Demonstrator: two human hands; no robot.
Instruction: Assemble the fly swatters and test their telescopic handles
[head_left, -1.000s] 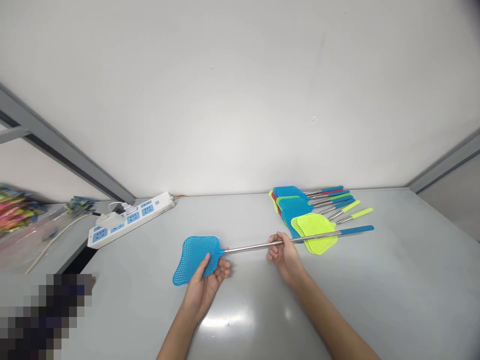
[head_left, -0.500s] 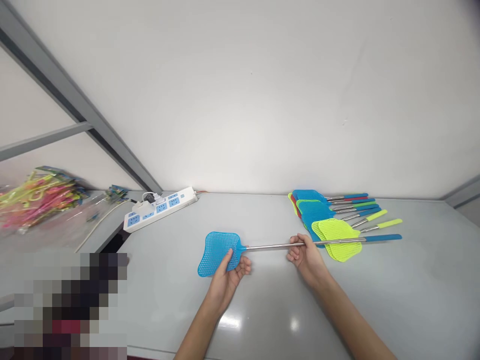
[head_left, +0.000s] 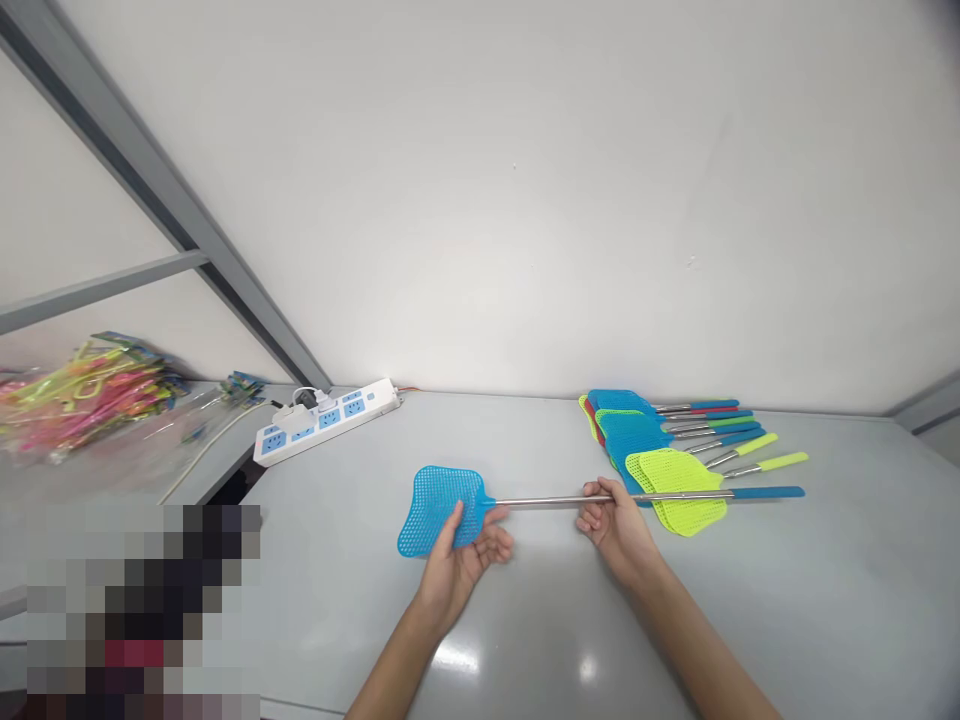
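Observation:
A blue fly swatter [head_left: 439, 508] with its metal rod pulled out long lies across both my hands, its blue grip pointing right. My left hand [head_left: 461, 560] pinches the lower right corner of the mesh head, thumb on top and fingers underneath. Around the middle of the rod my right hand [head_left: 615, 525] is closed. Beyond that hand, the rod passes over the yellow fly swatters [head_left: 686, 490], which lie at the front of a fanned pile. Blue fly swatters [head_left: 634, 438] lie behind them, with red and green ones partly hidden; their rods are short.
A white power strip [head_left: 330, 420] with plugs in it rests at the table's back left. Clear bags of colourful plastic items [head_left: 97, 395] lie at far left, past a grey metal frame [head_left: 247, 310]. A pixelated patch covers the lower left. The wall bounds the grey table [head_left: 540, 620].
The view has shifted slightly, so everything sits a little lower. My left fingers have moved slightly right under the swatter's neck; both hands keep their hold.

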